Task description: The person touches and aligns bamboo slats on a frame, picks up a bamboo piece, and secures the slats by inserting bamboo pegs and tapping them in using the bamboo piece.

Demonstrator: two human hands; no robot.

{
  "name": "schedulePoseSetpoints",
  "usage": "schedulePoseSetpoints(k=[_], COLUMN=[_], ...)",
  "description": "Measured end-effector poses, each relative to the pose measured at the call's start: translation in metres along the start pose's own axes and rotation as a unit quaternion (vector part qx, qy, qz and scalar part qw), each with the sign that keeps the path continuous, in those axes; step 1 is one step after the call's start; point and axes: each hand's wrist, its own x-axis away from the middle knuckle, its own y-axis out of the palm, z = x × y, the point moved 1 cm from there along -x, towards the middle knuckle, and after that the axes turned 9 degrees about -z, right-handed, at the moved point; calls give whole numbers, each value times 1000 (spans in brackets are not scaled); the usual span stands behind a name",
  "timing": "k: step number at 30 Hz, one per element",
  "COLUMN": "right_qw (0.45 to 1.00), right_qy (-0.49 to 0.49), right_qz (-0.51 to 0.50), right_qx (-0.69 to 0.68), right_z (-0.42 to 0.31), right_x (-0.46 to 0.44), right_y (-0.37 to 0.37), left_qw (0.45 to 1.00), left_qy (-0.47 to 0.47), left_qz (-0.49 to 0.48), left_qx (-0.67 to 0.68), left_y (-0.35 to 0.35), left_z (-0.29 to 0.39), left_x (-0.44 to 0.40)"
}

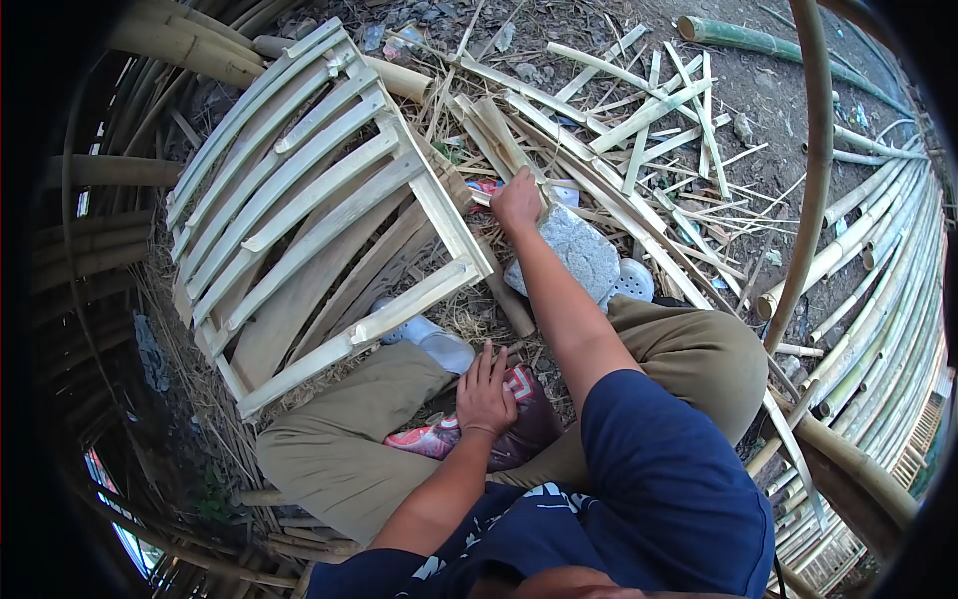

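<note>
My left hand (486,394) lies with its fingers stretched out on a dark red and pink plastic sack (529,424) between my legs. Out in front, my right hand (517,203) is closed just beyond a rough grey stone block (569,250); what its fingers hold is hidden. Split bamboo pieces (496,130) lie right beyond that hand. To the left a slatted bamboo frame (339,190) of pale strips on crossbars rests at a tilt, with its near corner close to my left foot.
Pale bamboo strips (649,125) lie scattered on the ground ahead. A green bamboo pole (738,38) lies at the far right, and stacked poles (878,270) line the right side. An upright pole (813,170) stands at right. Brown planks (329,265) lie under the frame.
</note>
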Motion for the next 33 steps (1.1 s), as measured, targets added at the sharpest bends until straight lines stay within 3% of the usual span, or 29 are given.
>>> schedulePoseSetpoints(k=[3,6,9,12,18,22,28,33], right_qw=[995,994,996,993,992,994,973,967], right_qy=[-49,-8,-9,11,77,73,226,238], right_qz=[47,-23,-33,52,33,74,-44,-84], right_qx=[70,107,82,108,93,33,-8,-37], right_z=[3,10,15,13,20,32,49,53], right_x=[1,-10,-16,-17,-37,-44,-47,-45], right_y=[-9,-15,-24,-33,-55,-68,-86,-101], left_qw=[1000,1000,1000,1000,1000,1000,1000,1000], left_qy=[-3,-2,-2,2,3,3,4,3], left_qz=[-2,-1,1,15,6,5,-2,2], left_qx=[-1,1,1,4,3,6,4,7], left_y=[0,0,2,0,0,-2,-2,-1], left_z=[0,0,0,0,1,1,1,1], left_x=[0,0,1,0,0,0,1,1])
